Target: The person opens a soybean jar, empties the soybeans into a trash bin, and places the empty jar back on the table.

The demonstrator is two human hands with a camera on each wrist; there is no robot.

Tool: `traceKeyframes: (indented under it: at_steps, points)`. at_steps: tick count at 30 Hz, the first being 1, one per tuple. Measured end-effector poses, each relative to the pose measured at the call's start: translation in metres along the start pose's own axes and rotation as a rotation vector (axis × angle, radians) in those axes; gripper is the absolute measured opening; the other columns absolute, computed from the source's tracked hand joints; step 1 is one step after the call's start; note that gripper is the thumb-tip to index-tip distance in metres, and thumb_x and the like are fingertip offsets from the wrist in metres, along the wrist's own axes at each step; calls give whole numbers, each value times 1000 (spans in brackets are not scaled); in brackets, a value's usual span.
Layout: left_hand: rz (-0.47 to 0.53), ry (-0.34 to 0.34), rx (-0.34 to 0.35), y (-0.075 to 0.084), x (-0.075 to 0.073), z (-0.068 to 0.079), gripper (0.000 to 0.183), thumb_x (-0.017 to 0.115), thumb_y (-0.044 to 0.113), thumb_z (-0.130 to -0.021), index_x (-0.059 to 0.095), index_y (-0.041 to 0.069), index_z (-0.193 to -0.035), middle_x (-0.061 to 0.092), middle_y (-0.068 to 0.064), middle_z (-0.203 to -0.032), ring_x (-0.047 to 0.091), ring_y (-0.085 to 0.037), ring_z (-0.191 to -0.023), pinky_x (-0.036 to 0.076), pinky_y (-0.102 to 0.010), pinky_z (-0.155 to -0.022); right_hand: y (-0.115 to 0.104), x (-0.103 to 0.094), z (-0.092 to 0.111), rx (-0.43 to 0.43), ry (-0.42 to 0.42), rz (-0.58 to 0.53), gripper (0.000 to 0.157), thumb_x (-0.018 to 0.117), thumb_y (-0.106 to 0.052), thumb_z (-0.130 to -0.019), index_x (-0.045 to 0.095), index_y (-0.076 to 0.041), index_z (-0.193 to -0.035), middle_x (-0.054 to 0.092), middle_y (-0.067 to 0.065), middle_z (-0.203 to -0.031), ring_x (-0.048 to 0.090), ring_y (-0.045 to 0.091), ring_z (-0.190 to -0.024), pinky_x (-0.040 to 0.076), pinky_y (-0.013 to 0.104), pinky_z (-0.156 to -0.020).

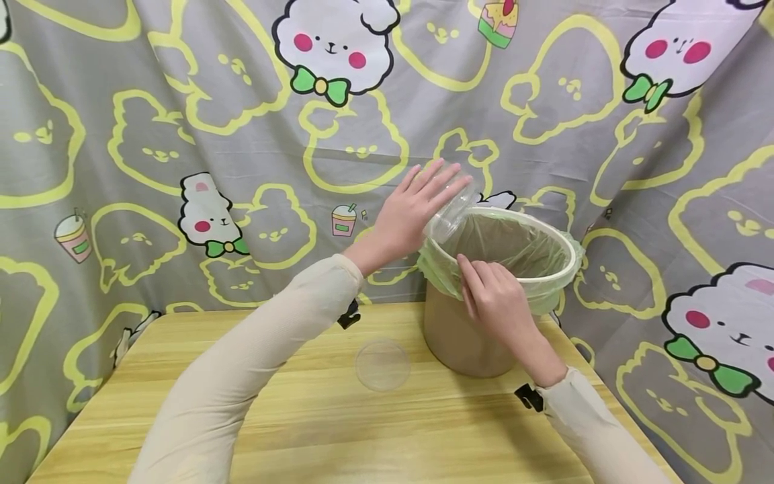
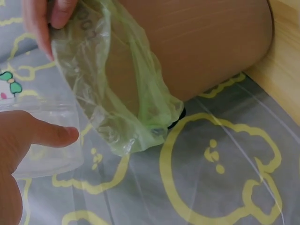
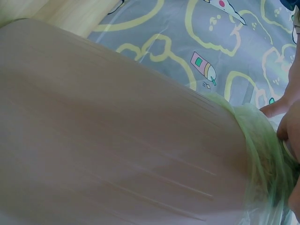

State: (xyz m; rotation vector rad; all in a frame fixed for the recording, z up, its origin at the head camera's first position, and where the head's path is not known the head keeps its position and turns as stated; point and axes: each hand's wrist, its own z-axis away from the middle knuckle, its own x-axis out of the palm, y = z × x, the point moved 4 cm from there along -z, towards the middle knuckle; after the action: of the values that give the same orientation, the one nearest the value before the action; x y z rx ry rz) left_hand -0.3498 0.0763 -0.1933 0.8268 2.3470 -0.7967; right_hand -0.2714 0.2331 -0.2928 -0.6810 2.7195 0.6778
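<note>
A tan trash bin [image 1: 450,336] stands on the table with a pale green trash bag [image 1: 440,274] folded over its white rim [image 1: 547,275]. My left hand [image 1: 414,212] grips a clear plastic tub [image 1: 449,225], tilted on its side over the left part of the rim. In the left wrist view the thumb lies along the tub [image 2: 51,161], which looks see-through. My right hand [image 1: 500,299] holds the near side of the rim, its fingers hooked over the edge and the bag. Only part of that hand [image 3: 293,126] shows in the right wrist view.
A thin clear round lid [image 1: 383,365] lies flat on the wood-grain table [image 1: 314,417], left of the bin. Behind and at both sides hangs a grey cloth [image 1: 260,181] with cartoon prints. The bin stands near the table's back right edge.
</note>
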Motion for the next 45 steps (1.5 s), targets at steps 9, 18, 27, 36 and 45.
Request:
traceKeyframes:
  at_steps: [9, 18, 27, 36, 45]
  points:
    - [65, 45, -71, -21, -22, 33, 94, 67, -11, -74, 37, 18, -158, 35, -5, -166, 26, -27, -156, 14, -42, -131, -3, 2, 0, 29, -1, -29, 34, 55, -1, -92, 66, 9, -123, 67, 21, -88, 63, 38, -71, 57, 48, -68]
    - [190, 69, -202, -45, -31, 76, 113, 94, 7, -58, 39, 14, -157, 41, -8, -162, 31, -30, -153, 21, -47, -128, 0, 1, 0, 61, -21, -22, 34, 49, -4, -96, 67, 10, -122, 66, 21, -88, 63, 39, -72, 57, 50, -70]
    - [334, 29, -387, -63, -27, 129, 129, 104, 23, -49, 36, 15, -158, 41, -8, -162, 35, -30, -151, 18, -47, -129, -1, 2, -1, 64, -7, -24, 34, 53, -2, -92, 67, 9, -121, 67, 22, -87, 62, 40, -70, 55, 51, -67]
    - [520, -15, -591, -74, -8, 182, 135, 105, 27, -45, 34, 22, -159, 45, -9, -159, 41, -35, -145, 37, -59, -117, -1, 3, -1, 77, -6, -12, 35, 47, -5, -96, 68, 10, -119, 66, 22, -85, 61, 40, -69, 54, 50, -67]
    - [665, -78, -818, -81, 11, 230, 131, 104, 28, -49, 33, 22, -160, 43, -9, -160, 47, -37, -140, 44, -62, -110, -1, 4, -2, 78, -14, -17, 34, 47, -5, -96, 67, 10, -120, 65, 22, -86, 61, 41, -70, 54, 50, -68]
